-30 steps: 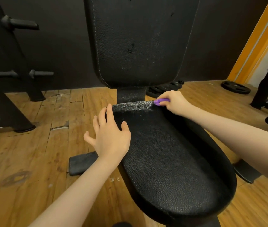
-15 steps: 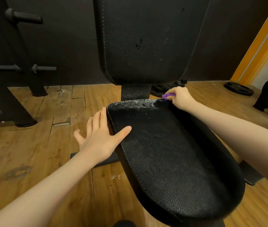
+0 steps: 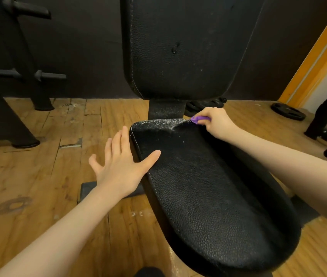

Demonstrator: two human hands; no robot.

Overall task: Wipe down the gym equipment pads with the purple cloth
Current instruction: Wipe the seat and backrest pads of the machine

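progress: early, as far as you can judge. Dusty band along the far edge of the seat (image 3: 208, 186), near part looks dark and clean; backrest (image 3: 178, 47) shows specks, likely not wiped yet.
left to do: rest of that far strip, then backrest.
cloth (image 3: 198, 118): bunched in your right hand, only a purple bit shows, touching seat's far right corner.
right hand (image 3: 214, 121): fingers curled round the cloth, pressing it to the seat edge.
left hand (image 3: 118, 166): fingers spread flat, holds nothing; thumb lies over the seat's left edge, the rest hangs off beside it over the floor (image 3: 28, 176).
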